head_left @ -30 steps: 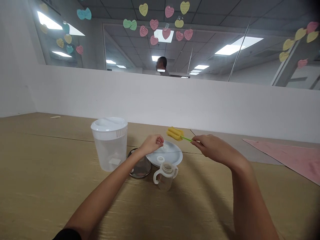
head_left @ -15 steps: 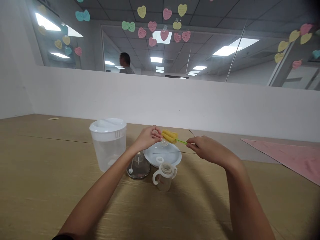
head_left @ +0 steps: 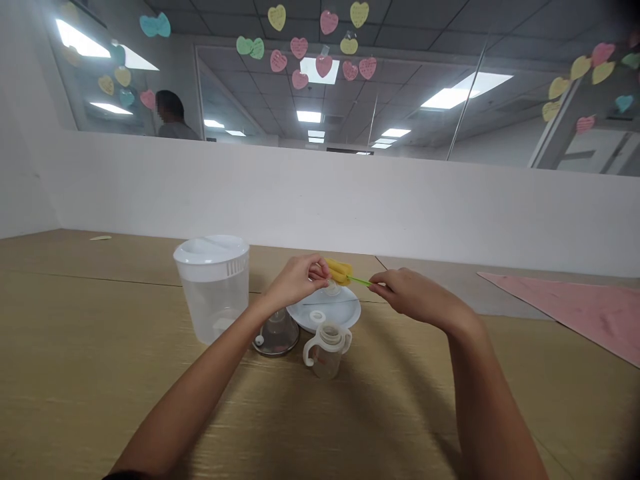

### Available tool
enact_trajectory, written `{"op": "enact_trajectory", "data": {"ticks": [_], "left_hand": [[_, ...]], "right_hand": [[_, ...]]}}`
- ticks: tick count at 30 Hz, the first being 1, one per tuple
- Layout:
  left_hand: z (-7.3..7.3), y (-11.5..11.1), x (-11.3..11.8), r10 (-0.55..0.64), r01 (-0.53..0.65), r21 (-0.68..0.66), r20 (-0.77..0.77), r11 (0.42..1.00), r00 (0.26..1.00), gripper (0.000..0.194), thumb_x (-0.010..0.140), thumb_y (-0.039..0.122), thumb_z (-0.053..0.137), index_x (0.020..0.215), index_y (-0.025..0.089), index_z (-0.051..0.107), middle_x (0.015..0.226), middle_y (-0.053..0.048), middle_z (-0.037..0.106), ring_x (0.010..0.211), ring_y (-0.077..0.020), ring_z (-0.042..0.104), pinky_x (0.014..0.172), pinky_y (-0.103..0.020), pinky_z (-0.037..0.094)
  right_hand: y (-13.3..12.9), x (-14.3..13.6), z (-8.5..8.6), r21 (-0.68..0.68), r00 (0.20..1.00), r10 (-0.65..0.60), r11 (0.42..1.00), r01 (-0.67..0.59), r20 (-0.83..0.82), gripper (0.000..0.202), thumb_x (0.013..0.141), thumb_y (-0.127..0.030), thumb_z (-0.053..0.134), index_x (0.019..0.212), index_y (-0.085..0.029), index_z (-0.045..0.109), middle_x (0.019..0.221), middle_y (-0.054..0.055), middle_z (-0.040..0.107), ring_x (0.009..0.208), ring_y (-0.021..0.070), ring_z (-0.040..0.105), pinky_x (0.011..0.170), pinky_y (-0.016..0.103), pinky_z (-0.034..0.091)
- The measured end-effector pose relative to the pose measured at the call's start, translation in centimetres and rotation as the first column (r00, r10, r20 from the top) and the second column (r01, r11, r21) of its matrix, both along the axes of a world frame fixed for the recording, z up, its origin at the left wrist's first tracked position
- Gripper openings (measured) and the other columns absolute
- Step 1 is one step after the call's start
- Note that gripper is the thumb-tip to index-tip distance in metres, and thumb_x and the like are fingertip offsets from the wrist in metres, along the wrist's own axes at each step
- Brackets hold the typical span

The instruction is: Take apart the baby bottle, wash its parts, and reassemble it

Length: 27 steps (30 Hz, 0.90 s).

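Note:
My right hand [head_left: 400, 288] pinches the thin green handle of a sponge brush [head_left: 341, 271] with a yellow head. Close against the head's far end, the fingers of my left hand [head_left: 303, 277] are pinched together; what lies between them is hard to make out. A small clear piece [head_left: 332, 289] shows just below those fingertips, above the white plate [head_left: 350, 313]. A white ring [head_left: 317, 317] lies at the plate's near side. In front stands an uncapped clear bottle [head_left: 327, 353] with two white handles. Left of it is a clear funnel-shaped piece with a dark round base [head_left: 277, 341], partly behind my left forearm.
A clear bucket with a white lid [head_left: 213, 287] stands left of my left forearm. A pink cloth [head_left: 575, 310] lies on the right of the tan tabletop [head_left: 100, 373]. Behind are a white wall and glass with heart-shaped notes; a person [head_left: 173, 117] is beyond it.
My left hand has shifted slightly right along the sponge head, covering more of its end. The right hand keeps its hold. The person behind the glass has moved left.

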<state>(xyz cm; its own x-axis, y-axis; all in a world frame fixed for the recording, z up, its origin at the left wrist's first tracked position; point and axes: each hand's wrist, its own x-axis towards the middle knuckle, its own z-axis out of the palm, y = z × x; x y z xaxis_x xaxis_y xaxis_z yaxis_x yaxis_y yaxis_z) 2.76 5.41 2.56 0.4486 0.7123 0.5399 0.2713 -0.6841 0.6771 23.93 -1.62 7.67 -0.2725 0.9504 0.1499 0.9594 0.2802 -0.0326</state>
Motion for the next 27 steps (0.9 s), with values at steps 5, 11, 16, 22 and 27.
{"op": "enact_trajectory", "data": {"ticks": [5,11,16,22,27], "left_hand": [[-0.1,0.4,-0.3,0.089,-0.087,0.052,-0.032,0.995,0.996,0.009,0.069,0.011,0.06,0.075,0.016,0.056,0.076,-0.001,0.066,0.072,-0.0128,0.065,0.069,-0.024,0.053],[-0.2,1.1,-0.8,0.211,-0.202,0.106,-0.083,0.974,0.974,0.007,0.069,0.016,0.061,0.075,0.016,0.058,0.074,-0.002,0.066,0.067,-0.013,0.063,0.063,-0.023,0.052],[0.2,1.3,-1.4,0.374,-0.343,0.191,-0.16,0.92,0.914,0.007,0.07,0.021,0.061,0.075,0.016,0.06,0.074,-0.003,0.067,0.07,-0.0151,0.063,0.064,-0.024,0.05],[0.5,1.3,-1.7,0.414,-0.387,0.173,-0.165,0.906,0.895,0.012,0.074,0.023,0.06,0.081,0.015,0.065,0.078,-0.004,0.069,0.073,-0.015,0.064,0.067,-0.023,0.05],[0.5,1.4,-1.7,0.408,-0.366,0.218,-0.2,0.905,0.891,0.02,0.079,0.024,0.053,0.088,0.015,0.069,0.087,-0.005,0.071,0.077,-0.0158,0.064,0.072,-0.023,0.048]], "right_hand": [[0.0,0.1,0.0,-0.011,1.0,0.004,1.0,-0.004,-0.028,0.037,0.088,-0.039,0.029,0.06,-0.018,0.042,0.056,0.001,0.049,0.047,0.0113,0.041,0.048,0.026,0.025],[-0.2,0.1,0.1,-0.008,1.0,-0.001,1.0,0.001,-0.031,0.037,0.088,-0.039,0.029,0.058,-0.019,0.036,0.052,-0.001,0.043,0.046,0.0103,0.033,0.046,0.025,0.023],[-0.4,0.1,0.2,-0.038,0.998,0.026,0.999,-0.028,-0.049,0.034,0.087,-0.036,0.031,0.059,-0.018,0.035,0.054,0.0,0.043,0.046,0.0099,0.034,0.046,0.025,0.022],[-0.2,0.1,0.2,-0.056,0.995,0.091,0.994,-0.094,-0.049,0.032,0.085,-0.034,0.033,0.058,-0.018,0.029,0.052,-0.002,0.036,0.046,0.0092,0.029,0.045,0.025,0.02],[-0.3,-0.1,0.3,-0.063,0.988,0.144,0.987,-0.147,-0.058,0.032,0.086,-0.034,0.033,0.058,-0.018,0.033,0.051,-0.003,0.037,0.047,0.0091,0.029,0.045,0.025,0.02]]}}
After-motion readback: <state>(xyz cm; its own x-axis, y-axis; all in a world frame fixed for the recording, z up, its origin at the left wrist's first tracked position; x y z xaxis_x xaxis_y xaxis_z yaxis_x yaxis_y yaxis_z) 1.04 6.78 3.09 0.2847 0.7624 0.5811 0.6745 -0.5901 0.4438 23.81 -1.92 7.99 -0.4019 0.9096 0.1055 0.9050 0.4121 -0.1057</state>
